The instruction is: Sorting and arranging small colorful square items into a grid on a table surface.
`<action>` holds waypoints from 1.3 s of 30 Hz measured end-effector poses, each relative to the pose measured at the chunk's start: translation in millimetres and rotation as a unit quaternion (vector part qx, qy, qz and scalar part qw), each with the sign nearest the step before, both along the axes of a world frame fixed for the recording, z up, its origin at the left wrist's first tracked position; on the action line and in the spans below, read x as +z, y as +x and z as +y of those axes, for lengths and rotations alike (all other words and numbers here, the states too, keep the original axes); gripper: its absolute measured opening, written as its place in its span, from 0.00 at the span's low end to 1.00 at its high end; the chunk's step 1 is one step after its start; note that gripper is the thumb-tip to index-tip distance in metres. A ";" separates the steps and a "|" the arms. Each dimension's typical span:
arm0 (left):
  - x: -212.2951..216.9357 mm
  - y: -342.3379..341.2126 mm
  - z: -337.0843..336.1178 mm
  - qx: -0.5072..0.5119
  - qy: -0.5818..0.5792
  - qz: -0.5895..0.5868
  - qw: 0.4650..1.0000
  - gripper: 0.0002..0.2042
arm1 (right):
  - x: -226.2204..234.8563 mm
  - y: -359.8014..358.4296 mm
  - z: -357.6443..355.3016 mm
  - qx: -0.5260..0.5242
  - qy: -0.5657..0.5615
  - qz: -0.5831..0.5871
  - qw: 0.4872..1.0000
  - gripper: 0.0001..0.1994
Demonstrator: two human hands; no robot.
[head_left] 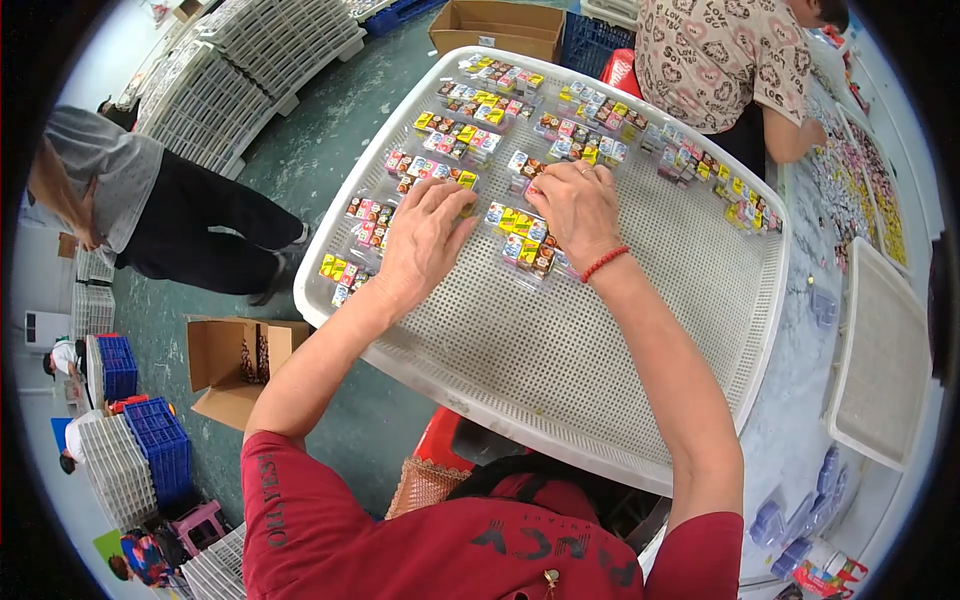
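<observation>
Small printed boxes in yellow, pink, white and brown sit in clear plastic packs on a white perforated tray (640, 330). My left hand (422, 240) leans over the left-hand rows, fingers bent and thumb apart, its fingertips by a pack with a yellow box (464, 180). My right hand (580, 208), with a red beaded bracelet (604, 263) at the wrist, curls its fingers on a pack of small boxes (524, 170) in the middle. Its fingers partly hide that pack. Just nearer to me lies another group of packs (522, 238).
At the far right a person in a patterned shirt (715, 60) sits by a table (790, 350) heaped with small pieces (850, 190). A white tray lid (880, 350) lies there. To the left are a standing person (190, 200), stacked trays (260, 60) and an open carton (220, 365).
</observation>
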State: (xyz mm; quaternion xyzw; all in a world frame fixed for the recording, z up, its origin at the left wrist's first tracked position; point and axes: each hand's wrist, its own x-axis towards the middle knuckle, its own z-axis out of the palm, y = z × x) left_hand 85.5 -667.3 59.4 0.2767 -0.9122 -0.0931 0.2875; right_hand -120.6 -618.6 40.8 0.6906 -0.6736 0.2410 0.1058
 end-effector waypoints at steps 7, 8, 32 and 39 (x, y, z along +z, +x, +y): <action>-4.9 -9.6 3.1 -0.026 -0.019 0.012 0.999 0.12 | -0.5 0.6 2.3 0.015 -0.010 0.006 1.000 0.05; -5.1 -9.8 3.5 -0.026 -0.021 0.013 0.999 0.12 | -1.5 0.4 2.3 0.021 -0.020 0.007 1.000 0.05; 2.6 -6.1 8.9 -0.016 -0.015 0.004 1.000 0.13 | 11.0 -13.1 12.2 0.106 0.006 -0.114 0.988 0.09; 9.6 -5.2 19.7 -0.039 0.000 0.004 0.999 0.11 | 25.4 -40.1 51.4 0.037 -0.071 -0.189 0.979 0.11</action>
